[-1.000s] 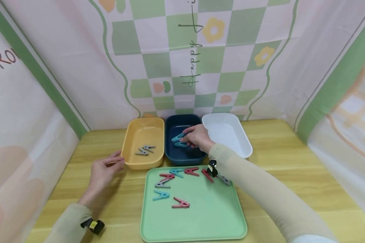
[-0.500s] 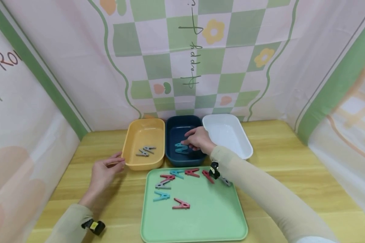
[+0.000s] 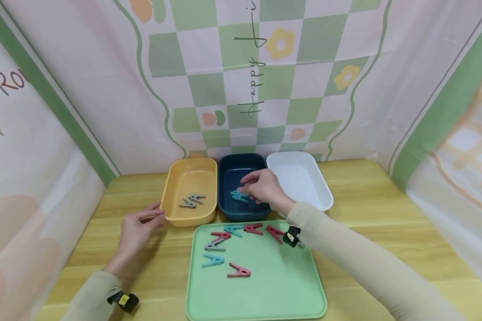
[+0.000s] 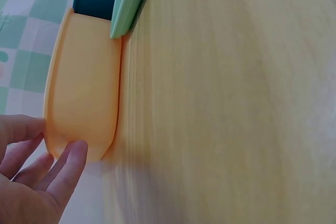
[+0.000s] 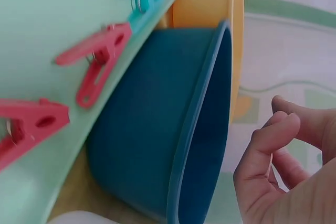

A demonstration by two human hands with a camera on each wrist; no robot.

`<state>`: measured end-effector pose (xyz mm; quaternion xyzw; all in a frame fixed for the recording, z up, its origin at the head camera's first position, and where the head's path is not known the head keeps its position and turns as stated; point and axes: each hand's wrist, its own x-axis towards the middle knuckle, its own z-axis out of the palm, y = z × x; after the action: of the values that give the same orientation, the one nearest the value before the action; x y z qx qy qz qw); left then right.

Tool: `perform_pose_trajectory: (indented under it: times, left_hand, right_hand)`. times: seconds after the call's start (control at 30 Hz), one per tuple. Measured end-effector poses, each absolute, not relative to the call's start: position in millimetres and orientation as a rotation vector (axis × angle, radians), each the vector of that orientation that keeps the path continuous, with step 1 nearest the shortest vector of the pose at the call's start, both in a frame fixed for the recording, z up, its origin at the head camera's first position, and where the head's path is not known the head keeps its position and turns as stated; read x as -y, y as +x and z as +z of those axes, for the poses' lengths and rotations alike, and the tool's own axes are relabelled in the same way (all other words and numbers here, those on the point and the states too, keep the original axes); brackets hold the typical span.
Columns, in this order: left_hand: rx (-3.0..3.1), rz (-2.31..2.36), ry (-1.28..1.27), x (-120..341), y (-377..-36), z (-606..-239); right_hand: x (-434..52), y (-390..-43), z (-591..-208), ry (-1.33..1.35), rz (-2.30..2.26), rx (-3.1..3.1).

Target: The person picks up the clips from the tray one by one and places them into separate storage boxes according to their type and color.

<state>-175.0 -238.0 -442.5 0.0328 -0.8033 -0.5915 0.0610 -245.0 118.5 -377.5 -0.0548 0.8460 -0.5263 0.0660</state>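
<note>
Right hand (image 3: 263, 187) over blue bin (image 3: 229, 209); left hand (image 3: 138, 225) touches yellow bin's (image 3: 174, 214) rim.

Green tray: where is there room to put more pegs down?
The near half of the green tray, below the red peg, is bare, and so is its right side. The far edge by the blue bin is crowded with pegs. The white bin looks bare too.

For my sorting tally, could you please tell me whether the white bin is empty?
Empty: the white bin shows only bare floor in the head view, no clothespins.
</note>
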Motion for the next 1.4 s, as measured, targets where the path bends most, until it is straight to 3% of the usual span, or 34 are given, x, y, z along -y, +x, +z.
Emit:
perform_pose_trajectory:
  times: [1.4]
  left_hand:
    - [2.422, -1.794, 0.122, 237.7, -174.2, -443.4]
  right_hand:
    - [-167.5, -149.4, -383.9, -0.292, -1.728, -2.435]
